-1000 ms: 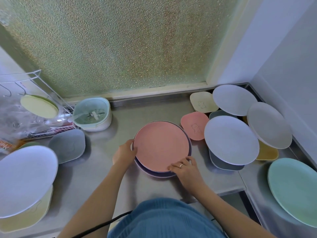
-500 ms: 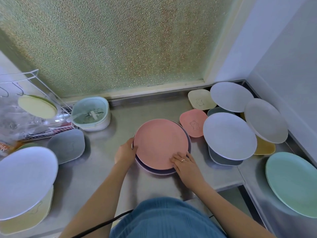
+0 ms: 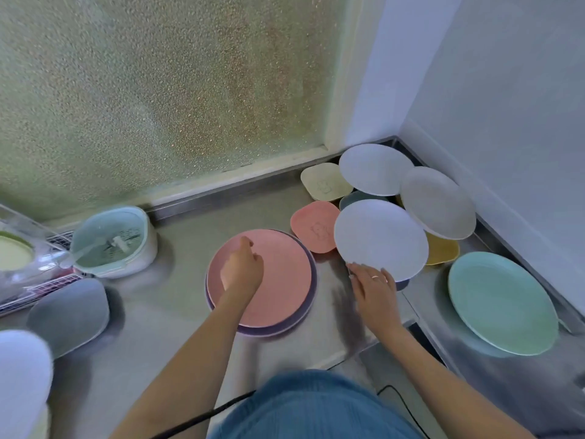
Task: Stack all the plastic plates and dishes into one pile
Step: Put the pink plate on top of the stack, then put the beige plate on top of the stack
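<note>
Hands worked apart over the steel counter (image 3: pixel 177 299). The left hand (image 3: pixel 242 269) hung over the round pink plate (image 3: pixel 278 280), its fingers loosely curled and holding nothing; whether they touched the plate could not be told. The right hand (image 3: pixel 370 283) lay with straight fingers at the near rim of the nearest white plate (image 3: pixel 380 239), fingertips at its edge; whether the thumb was hooked under the rim could not be seen.

Half a second earlier both hands had flanked the pink plate, the left at its left rim and the right on its near right edge. Since then the left had moved in over the plate's face, and the right had left it and crossed to the white plate.

The pink plate sat on a purple plate (image 3: pixel 304 318), forming the pile in the middle of the counter, under the left hand and just left of the right hand. The white plate rested on a dark dish just right of the pile, beside a small pink dish (image 3: pixel 311 228). A green plate (image 3: pixel 503 301) lay well right of both hands.
</note>
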A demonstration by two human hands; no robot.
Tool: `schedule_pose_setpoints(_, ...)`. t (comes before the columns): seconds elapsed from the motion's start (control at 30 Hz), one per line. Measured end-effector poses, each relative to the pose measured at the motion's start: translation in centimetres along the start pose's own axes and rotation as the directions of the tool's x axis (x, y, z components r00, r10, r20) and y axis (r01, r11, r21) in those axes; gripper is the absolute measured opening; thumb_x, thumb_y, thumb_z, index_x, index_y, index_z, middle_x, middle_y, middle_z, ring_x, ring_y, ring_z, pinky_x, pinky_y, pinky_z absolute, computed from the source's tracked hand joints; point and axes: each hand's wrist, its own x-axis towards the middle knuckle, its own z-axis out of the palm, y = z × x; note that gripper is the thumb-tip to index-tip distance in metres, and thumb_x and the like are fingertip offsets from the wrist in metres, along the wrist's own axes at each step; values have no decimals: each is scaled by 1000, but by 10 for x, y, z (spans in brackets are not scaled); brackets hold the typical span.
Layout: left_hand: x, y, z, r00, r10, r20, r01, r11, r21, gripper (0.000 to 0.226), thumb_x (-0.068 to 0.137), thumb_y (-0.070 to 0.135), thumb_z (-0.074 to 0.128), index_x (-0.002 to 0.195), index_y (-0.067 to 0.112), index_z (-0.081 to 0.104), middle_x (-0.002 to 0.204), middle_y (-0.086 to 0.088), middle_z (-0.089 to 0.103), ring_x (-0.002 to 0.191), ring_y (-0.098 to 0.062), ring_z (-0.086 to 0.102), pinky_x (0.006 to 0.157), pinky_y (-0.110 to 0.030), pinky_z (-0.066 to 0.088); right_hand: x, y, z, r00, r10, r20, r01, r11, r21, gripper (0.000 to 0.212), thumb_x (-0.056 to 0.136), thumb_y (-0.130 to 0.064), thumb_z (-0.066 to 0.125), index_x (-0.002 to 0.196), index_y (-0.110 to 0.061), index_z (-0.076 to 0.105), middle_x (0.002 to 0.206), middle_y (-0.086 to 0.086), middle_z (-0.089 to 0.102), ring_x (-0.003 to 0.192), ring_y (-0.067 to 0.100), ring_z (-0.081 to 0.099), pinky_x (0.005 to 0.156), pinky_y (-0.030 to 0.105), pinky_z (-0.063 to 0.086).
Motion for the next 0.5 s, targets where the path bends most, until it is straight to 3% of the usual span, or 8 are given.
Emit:
schedule_pose_setpoints(0.13,5,57,32,975,188,123,-189,982,2,33,91,10,40,124,10,45,94,-16,66,77,-31,59,66,-35,46,22,48,-35,970,195,-142,-189,980,54,30,96,-20,46,124,-20,55,118,3,66,110,24,59,96,39,36)
schedule_pose_setpoints(0.27,1,111,61,922,296,249,-314,949,34,28,93,13,39,121,12,41,92,-13,59,75,-29,55,65,-34,43,50,93,-55,927,342,-153,-353,935,-48,33,96,-28,42,129,-26,47,87,7,69,93,26,61,85,38,37)
schedule_pose_setpoints(0.4,-6,138,84,866,387,316,-414,910,23,26,92,15,42,117,15,50,97,-14,65,86,-30,60,76,-36,51,75,121,-61,916,396,-65,-400,913,-82,38,93,-24,47,131,-23,44,113,8,64,109,29,54,91,41,34)
schedule_pose_setpoints(0.5,-11,150,92,863,384,329,-414,910,22,27,92,15,41,117,16,50,93,-13,67,84,-30,61,75,-38,51,91,129,-61,912,409,-21,-409,910,-73,42,91,-21,51,132,-22,43,124,8,58,112,29,53,93,39,33)
